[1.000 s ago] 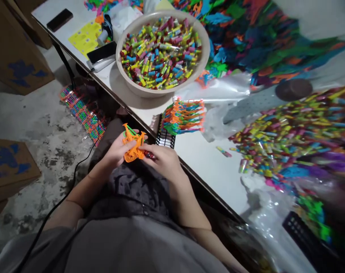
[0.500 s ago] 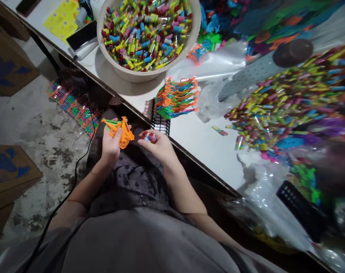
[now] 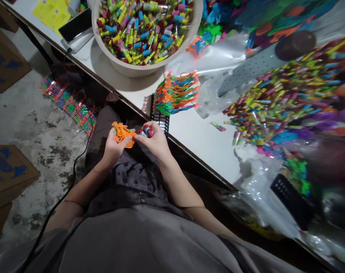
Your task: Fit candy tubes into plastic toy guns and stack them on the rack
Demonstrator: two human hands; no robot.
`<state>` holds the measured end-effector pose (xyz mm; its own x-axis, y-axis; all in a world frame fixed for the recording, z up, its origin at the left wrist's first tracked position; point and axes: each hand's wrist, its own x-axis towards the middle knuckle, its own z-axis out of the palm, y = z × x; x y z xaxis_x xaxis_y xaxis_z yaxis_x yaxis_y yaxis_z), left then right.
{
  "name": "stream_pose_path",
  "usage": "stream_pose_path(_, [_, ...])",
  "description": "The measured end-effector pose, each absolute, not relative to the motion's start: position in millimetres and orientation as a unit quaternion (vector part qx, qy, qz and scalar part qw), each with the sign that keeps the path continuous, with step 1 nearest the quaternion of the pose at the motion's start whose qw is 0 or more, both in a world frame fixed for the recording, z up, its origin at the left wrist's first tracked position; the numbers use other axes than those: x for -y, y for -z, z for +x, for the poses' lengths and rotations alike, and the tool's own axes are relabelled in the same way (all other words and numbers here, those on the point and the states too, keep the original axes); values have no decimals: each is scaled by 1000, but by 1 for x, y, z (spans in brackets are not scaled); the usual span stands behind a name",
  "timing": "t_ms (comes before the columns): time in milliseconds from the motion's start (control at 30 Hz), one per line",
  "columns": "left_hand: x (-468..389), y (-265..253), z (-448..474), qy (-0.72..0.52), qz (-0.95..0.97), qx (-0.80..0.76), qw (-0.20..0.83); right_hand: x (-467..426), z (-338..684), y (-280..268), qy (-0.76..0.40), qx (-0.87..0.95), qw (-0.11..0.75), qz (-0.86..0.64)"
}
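Above my lap, my left hand (image 3: pixel 114 146) is closed around an orange plastic toy piece (image 3: pixel 123 133) with a lattice part and a bit of green showing beside it. My right hand (image 3: pixel 156 141) is curled around several small wrapped candy tubes (image 3: pixel 146 131) in red, blue and pink. Its thumb and finger reach to the right edge of the orange piece and seem to touch it. Just beyond my right hand, a row of orange, blue and green plastic toys (image 3: pixel 176 93) stands on a black wire rack (image 3: pixel 161 123) at the table edge.
A large beige tub (image 3: pixel 95 28) full of candy tubes stands on the white table (image 3: pixel 200 146). At right lie a heap of candy tubes (image 3: pixel 274 102), a grey perforated object (image 3: pixel 246 70) and clear plastic bags (image 3: pixel 257 182). Cardboard boxes (image 3: pixel 10 178) and a cable (image 3: pixel 75 172) are at left.
My hands have come together; the right thumb and finger now meet the orange piece. The orange piece has turned in my left hand, and the view has shifted slightly.
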<state>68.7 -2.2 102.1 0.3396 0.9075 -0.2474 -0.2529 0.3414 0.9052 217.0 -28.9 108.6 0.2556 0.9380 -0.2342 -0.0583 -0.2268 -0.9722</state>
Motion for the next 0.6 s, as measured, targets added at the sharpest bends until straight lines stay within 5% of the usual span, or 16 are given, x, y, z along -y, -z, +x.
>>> stream_pose_path(600, [-4,-99,69,-434,323,-423,727,29,214,-105,-457,430,458,-629])
